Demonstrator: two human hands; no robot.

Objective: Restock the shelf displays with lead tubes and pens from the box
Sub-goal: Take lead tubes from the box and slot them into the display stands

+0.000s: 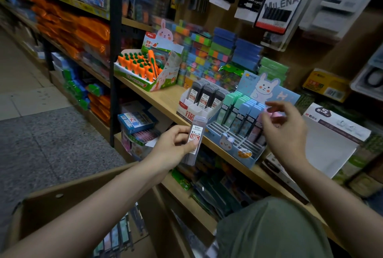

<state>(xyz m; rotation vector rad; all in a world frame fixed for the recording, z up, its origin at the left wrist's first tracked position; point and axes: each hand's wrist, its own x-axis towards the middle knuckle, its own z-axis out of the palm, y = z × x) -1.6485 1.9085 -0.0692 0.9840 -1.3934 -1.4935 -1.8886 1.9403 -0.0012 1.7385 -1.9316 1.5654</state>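
- My left hand (174,145) reaches forward from the lower left with the forearm stretched out, its fingers and thumb curled round a stack of dark lead tubes (194,142) — the front one carries a white and red label and stands nearly upright.
- That stack sits just below and in front of the white lead display (193,108), close to its front edge, not touching it as far as I can see.
- My right hand (284,131) hangs to the right of the white lead display, over the blue rabbit display (246,133); its fingers are loosely spread and bent, gripping nothing, though a little motion blur softens the fingertips.
- The white lead display holds rows of dark tubes standing upright in its compartments, with the same white and red labels.
- The blue rabbit display, just right of it, holds mint, blue and pink cases in its back rows — its front slots show bare dividers.
- The cardboard box (99,191) lies well below and left of the white lead display, under my left forearm; long thin packs lie in its bottom, too dim to tell apart.
- Left of the white lead display, further along the wooden shelf (165,97), stands a carrot display (145,69) full of orange carrot-shaped items.
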